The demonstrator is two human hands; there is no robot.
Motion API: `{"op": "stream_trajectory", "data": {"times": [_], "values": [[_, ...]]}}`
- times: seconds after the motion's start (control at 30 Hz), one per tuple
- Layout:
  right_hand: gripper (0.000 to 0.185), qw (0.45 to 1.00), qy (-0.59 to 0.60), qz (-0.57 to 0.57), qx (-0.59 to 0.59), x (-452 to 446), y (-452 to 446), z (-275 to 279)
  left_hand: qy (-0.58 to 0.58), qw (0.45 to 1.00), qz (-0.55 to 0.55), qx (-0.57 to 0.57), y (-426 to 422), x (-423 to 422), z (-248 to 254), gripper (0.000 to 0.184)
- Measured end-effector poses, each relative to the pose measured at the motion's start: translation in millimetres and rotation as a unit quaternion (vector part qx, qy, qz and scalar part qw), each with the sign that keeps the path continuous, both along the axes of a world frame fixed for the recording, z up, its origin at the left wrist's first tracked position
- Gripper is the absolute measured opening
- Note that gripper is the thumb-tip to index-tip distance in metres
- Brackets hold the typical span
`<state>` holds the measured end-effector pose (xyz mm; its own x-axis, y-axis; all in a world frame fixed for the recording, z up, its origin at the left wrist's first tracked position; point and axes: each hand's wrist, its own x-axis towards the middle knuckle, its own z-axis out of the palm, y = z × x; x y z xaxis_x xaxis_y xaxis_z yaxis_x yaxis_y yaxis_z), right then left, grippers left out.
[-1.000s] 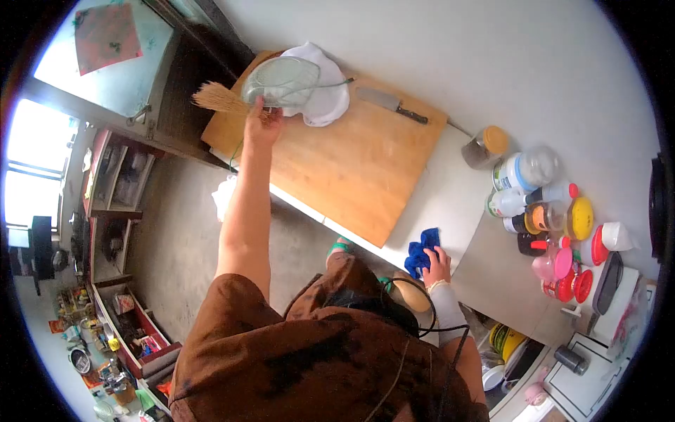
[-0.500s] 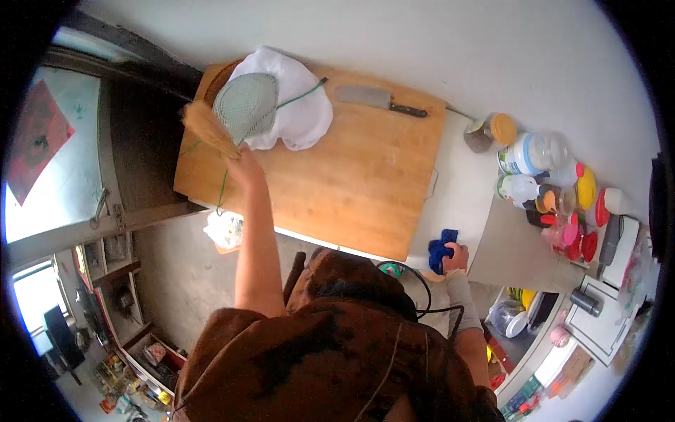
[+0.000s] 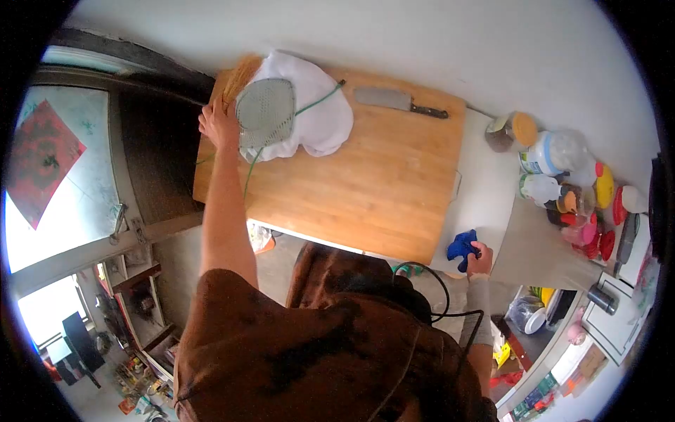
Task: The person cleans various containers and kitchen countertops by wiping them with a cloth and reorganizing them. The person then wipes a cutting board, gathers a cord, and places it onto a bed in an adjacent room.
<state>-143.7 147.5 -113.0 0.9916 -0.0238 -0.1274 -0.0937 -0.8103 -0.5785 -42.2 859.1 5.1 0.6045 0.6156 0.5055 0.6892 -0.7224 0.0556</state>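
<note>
My left hand (image 3: 222,126) is closed around the lower end of a tan straw brush (image 3: 243,74), whose bristles point toward the wall at the far left of the wooden board (image 3: 351,190). Beside it, a pale green mesh strainer or swatter head (image 3: 266,112) with a green handle lies over a white cloth (image 3: 323,123). My right hand (image 3: 480,260) grips the edge of a crumpled dark blue cloth (image 3: 462,246) on the white surface right of the board.
A cleaver (image 3: 387,98) lies near the board's back edge. Several jars and bottles, among them an orange-lidded jar (image 3: 512,131), line the wall at right. A black cable (image 3: 446,295) loops near my right arm. A window with a red paper (image 3: 46,165) stands at left.
My left hand has moved away from me with the brush, which has swung from pointing left to pointing toward the wall. The right hand stays at the blue cloth. The whole view has shifted slightly.
</note>
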Motion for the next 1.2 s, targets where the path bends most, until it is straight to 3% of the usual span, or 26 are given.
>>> {"op": "stream_trajectory", "data": {"times": [0.07, 0.17, 0.2, 0.23, 0.27, 0.3, 0.33, 0.37, 0.43, 0.47, 0.5, 0.53, 0.57, 0.6, 0.63, 0.67, 0.7, 0.73, 0.8, 0.87, 0.97, 1.03, 1.1, 1.13, 1.17, 1.2], "values": [[0.037, 1.000, -0.017, 0.001, 0.004, -1.9, 3.2, -6.1, 0.074, 0.992, -0.079, 0.070, 41.0, 7.5, -12.5, 0.042], [0.036, 1.000, -0.015, -0.002, 0.022, -5.6, -1.0, -2.3, 0.244, 0.942, -0.185, -0.136, 153.0, 34.1, -97.0, 0.047], [0.037, 0.999, 0.006, -0.027, 0.043, -6.6, -0.5, -2.2, 0.312, 0.906, -0.099, -0.270, 120.1, 35.3, -59.0, 0.054], [0.038, 0.996, 0.026, -0.054, 0.065, -5.9, 3.7, -1.5, 0.182, 0.896, -0.061, -0.401, 175.1, 45.2, -128.9, 0.056], [0.039, 0.988, 0.048, -0.087, 0.115, -3.1, 6.4, 0.0, 0.270, 0.919, -0.065, -0.281, 139.3, 42.6, -99.5, 0.060], [0.041, 0.977, 0.066, -0.118, 0.167, 1.8, 11.4, 1.9, 0.239, 0.929, -0.060, -0.275, 75.1, 37.2, -38.6, 0.060], [0.041, 0.964, 0.078, -0.142, 0.209, 5.3, 15.0, 4.0, 0.213, 0.948, -0.036, -0.233, 62.6, 41.1, -32.7, 0.048], [0.041, 0.950, 0.089, -0.163, 0.253, 8.3, 17.8, 4.5, 0.214, 0.947, -0.050, -0.235, 37.5, 42.7, -20.8, 0.048], [0.039, 0.915, 0.123, -0.221, 0.314, 22.3, 35.3, 24.2, 0.026, 0.978, -0.206, -0.024, -42.6, 34.9, 4.5, 0.042], [0.039, 0.850, 0.107, -0.266, 0.441, 27.0, 46.4, 24.7, -0.019, 0.954, -0.288, -0.075, -91.0, 27.7, 3.7, 0.042], [0.038, 0.821, 0.090, -0.264, 0.498, 31.4, 59.4, 33.2, -0.053, 0.888, -0.308, -0.337, -131.8, 17.4, -24.7, 0.039], [0.039, 0.823, 0.084, -0.244, 0.506, 35.9, 73.2, 40.0, -0.048, 0.736, -0.393, -0.550, -163.0, 0.4, -95.9, 0.047], [0.039, 0.826, 0.076, -0.221, 0.514, 42.0, 88.0, 46.5, -0.040, 0.529, -0.446, -0.721, -199.3, -11.5, -148.1, 0.056], [0.039, 0.840, 0.094, -0.197, 0.497, 47.5, 104.8, 55.6, 0.066, 0.619, -0.500, -0.602, -278.8, -31.0, -95.8, 0.059], [0.040, 0.853, 0.111, -0.173, 0.480, 51.2, 122.0, 61.3, -0.064, 0.665, -0.461, -0.584, -360.2, -43.9, -90.4, 0.044], [0.041, 0.873, 0.135, -0.113, 0.455, 49.5, 139.6, 56.7, 0.166, 0.568, -0.412, -0.693, -401.7, -24.6, -42.0, 0.045], [0.041, 0.898, 0.135, -0.127, 0.399, 50.9, 143.1, 69.0, 0.184, 0.620, -0.437, -0.626, -408.8, -2.9, -31.1, 0.048], [0.040, 0.879, 0.134, -0.145, 0.434, 47.9, 136.2, 72.8, 0.152, 0.649, -0.481, -0.570, -411.5, -3.4, -47.6, 0.042], [0.040, 0.830, 0.154, -0.193, 0.500, 42.3, 126.5, 88.5, 0.097, 0.773, -0.492, -0.389, -402.0, 75.5, -90.6, 0.037], [0.040, 0.844, 0.146, -0.192, 0.479, 30.2, 113.3, 89.9, 0.018, 0.861, -0.501, -0.087, -372.1, 131.1, -117.9, 0.037], [0.040, 0.855, 0.128, -0.185, 0.468, 5.0, 91.7, 73.9, 0.116, 0.875, -0.471, 0.003, -341.4, 150.2, -108.0, 0.041], [0.039, 0.879, 0.129, -0.168, 0.428, -1.8, 86.9, 61.3, 0.233, 0.827, -0.510, -0.030, -328.0, 165.3, -116.4, 0.044], [0.039, 0.841, 0.178, -0.195, 0.472, -9.8, 86.3, 56.3, 0.283, 0.805, -0.521, -0.006, -318.7, 176.8, -139.8, 0.044], [0.039, 0.854, 0.178, -0.168, 0.458, -2.8, 91.1, 55.5, 0.327, 0.785, -0.526, 0.021, -310.2, 179.7, -146.5, 0.044], [0.038, 0.867, 0.174, -0.165, 0.437, -5.7, 92.2, 60.2, 0.293, 0.781, -0.548, 0.058, -290.3, 171.3, -130.7, 0.041], [0.037, 0.838, 0.182, -0.193, 0.477, -7.1, 91.4, 48.2, 0.258, 0.783, -0.558, 0.096, -258.1, 163.2, -105.1, 0.039]]}}
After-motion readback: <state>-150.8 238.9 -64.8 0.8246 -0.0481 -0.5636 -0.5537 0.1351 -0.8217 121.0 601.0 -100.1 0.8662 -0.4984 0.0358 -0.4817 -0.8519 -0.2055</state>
